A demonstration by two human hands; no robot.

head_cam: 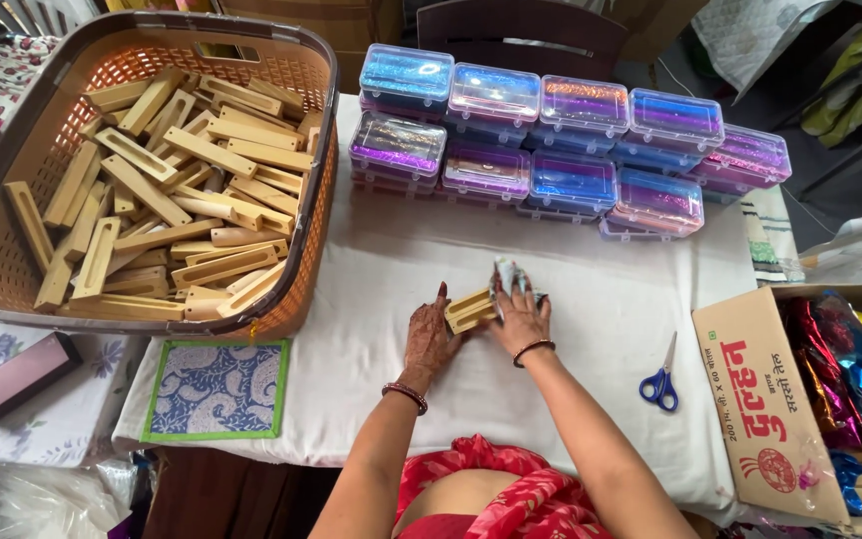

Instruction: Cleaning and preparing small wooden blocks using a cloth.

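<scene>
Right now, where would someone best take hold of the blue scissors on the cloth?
Probably by the blue handle loops of the scissors, coming from the near edge: the loops face the person, the shut blades point away, and the white cloth around them looks bare.

Both hands (476,324) on wooden block (469,309)

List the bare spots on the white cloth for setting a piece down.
Free: the white cloth between the hands and the stacked glitter boxes; also between the right hand and the scissors. Crowded: left edge, taken by the basket and patterned mat.
</scene>
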